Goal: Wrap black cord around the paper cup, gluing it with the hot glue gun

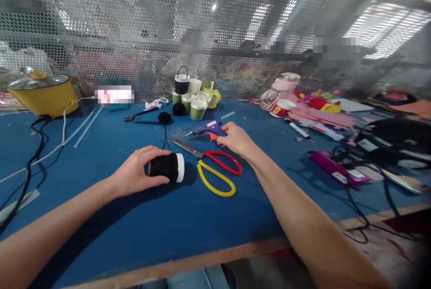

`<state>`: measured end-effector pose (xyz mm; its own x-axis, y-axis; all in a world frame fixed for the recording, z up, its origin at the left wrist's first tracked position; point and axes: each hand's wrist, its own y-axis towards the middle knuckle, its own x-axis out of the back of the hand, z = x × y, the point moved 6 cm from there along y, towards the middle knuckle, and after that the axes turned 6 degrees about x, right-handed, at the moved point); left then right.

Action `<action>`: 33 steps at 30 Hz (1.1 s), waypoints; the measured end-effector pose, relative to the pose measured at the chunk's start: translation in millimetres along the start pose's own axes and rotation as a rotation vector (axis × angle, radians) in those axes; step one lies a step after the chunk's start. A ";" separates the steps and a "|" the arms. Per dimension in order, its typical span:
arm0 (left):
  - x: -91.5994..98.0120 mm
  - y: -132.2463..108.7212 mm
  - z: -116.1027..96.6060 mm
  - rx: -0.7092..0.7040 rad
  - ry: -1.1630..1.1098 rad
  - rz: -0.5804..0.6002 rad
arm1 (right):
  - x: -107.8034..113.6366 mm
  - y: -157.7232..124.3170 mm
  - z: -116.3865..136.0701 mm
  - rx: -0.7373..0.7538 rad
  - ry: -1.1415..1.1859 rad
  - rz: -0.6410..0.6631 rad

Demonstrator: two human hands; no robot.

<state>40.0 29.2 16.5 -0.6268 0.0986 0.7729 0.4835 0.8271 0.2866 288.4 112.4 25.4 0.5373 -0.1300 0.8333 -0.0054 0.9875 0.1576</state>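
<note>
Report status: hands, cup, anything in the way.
Left hand around black-wrapped cup, held sideways. Right hand on glue gun. Scissors lie between them, possibly in the way.

Scissors [200, 155] lie on the table [215, 224], right of the sideways cup [165, 167], before the glue gun [209, 127].

The hands [136, 170] partly hide the black cylinder [165, 166] and glue gun [205, 128]; shapes behind the mesh panel [148, 33] are blurred.

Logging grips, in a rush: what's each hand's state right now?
Left hand: closed around the black-and-white cup.
Right hand: closed, holding the blue glue gun.
</note>
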 end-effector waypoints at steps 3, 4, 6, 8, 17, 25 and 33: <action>4.5 0.7 -0.4 0.006 0.006 -0.019 | 12.0 -22.5 25.2 0.113 0.234 0.085; 5.6 1.1 0.2 0.013 0.010 -0.019 | 10.9 -30.8 33.9 0.136 0.309 0.177; 8.0 2.4 2.2 0.034 0.023 -0.018 | 8.5 -45.9 50.6 0.195 0.347 0.300; 9.7 3.8 5.2 0.057 0.024 -0.010 | 6.8 -56.4 62.1 0.227 0.345 0.320; 11.7 4.5 23.0 0.236 -0.028 0.000 | 7.8 -75.0 77.7 0.427 0.057 0.150; 11.5 5.0 25.4 0.251 -0.027 -0.004 | 4.4 -81.4 84.8 0.593 -0.034 0.165; 11.4 5.5 23.7 0.245 -0.027 -0.004 | 5.4 -82.5 86.3 0.596 -0.047 0.158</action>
<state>21.0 47.9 13.4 -0.6461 0.1070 0.7557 0.3203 0.9367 0.1412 219.0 22.6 62.6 0.4541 -0.0035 0.8909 -0.5593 0.7773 0.2881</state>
